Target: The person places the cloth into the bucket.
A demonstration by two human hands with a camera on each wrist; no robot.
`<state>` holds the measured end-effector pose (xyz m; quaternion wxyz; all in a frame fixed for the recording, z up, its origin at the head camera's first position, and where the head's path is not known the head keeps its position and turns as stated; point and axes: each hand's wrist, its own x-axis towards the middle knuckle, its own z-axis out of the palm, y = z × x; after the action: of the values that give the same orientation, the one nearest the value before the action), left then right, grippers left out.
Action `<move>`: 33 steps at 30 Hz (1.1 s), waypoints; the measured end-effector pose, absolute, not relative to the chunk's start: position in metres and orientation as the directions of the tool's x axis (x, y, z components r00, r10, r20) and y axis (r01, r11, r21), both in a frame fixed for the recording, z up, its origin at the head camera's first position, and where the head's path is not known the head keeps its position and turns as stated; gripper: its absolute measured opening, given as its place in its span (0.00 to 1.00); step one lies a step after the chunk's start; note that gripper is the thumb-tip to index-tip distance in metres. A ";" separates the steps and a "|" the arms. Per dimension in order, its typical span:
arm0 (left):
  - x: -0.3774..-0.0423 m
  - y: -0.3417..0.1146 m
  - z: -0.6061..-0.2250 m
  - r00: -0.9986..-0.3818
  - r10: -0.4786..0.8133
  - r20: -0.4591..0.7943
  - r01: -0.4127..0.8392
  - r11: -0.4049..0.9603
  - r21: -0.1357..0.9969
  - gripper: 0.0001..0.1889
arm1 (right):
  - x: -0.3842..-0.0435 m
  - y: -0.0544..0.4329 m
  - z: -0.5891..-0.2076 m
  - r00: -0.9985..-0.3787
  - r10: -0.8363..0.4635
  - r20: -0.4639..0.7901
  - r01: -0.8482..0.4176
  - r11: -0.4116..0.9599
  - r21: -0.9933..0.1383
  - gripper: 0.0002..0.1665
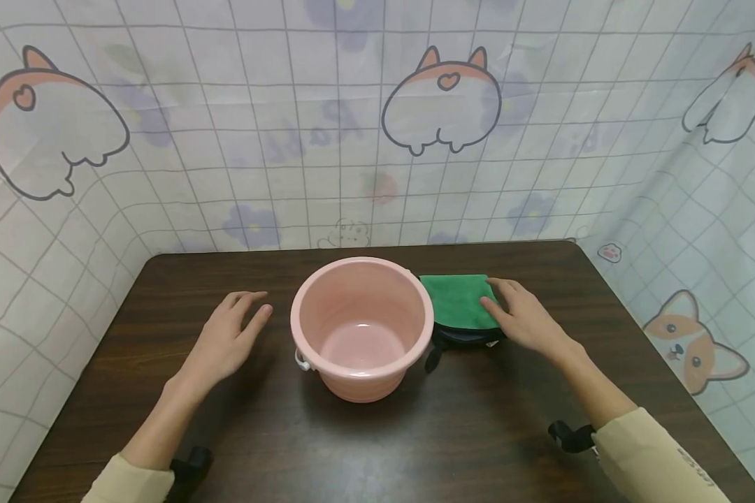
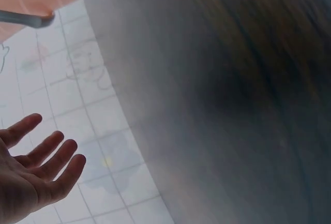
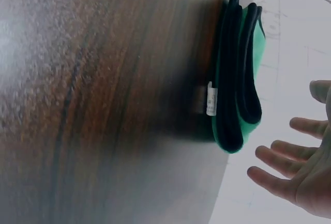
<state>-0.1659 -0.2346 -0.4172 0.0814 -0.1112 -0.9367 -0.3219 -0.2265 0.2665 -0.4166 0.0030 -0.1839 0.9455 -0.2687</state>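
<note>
A pink plastic bucket (image 1: pixel 361 377) stands upright at the middle of the table, the end of its handle (image 2: pixel 26 19) showing on its left side. My left hand (image 1: pixel 223 342) is held apart from the bucket, to its left, with relaxed fingers and nothing in them. Right of the bucket lies a folded green cloth (image 1: pixel 458 300) with dark edging; its folded layers and a small white tag (image 3: pixel 211 100) show in the right wrist view. Close by the right edge of the cloth, my right hand (image 1: pixel 528 318) has its fingers loosely spread and holds nothing.
The dark wood-grain table (image 1: pixel 377 461) reaches back to a wall covering (image 1: pixel 314 140) printed with a grid and cartoon corgis. A black strap-like loop (image 1: pixel 434 358) sticks out from the cloth beside the bucket. Black wrist devices (image 1: pixel 569 436) sit at both sleeves.
</note>
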 end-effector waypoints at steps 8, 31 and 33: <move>-0.166 -0.226 -0.417 -0.953 0.157 0.261 0.287 0.745 0.601 0.29 | -0.226 0.264 -0.425 -0.933 -0.349 0.086 -0.340 0.778 -0.529 0.34; -0.162 -0.199 -0.404 -0.938 0.107 0.329 0.327 0.582 0.744 0.24 | -0.235 0.265 -0.439 -0.946 -0.324 0.008 -0.285 0.819 -0.498 0.30; -0.162 -0.197 -0.403 -0.943 0.110 0.315 0.321 0.556 0.767 0.24 | -0.234 0.265 -0.439 -0.946 -0.324 -0.007 -0.279 0.825 -0.491 0.31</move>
<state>-0.1616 -0.1971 -0.4033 0.1160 -0.1235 -0.8743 -0.4548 -0.2344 0.2651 -0.4388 0.0449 -0.1579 0.9542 -0.2500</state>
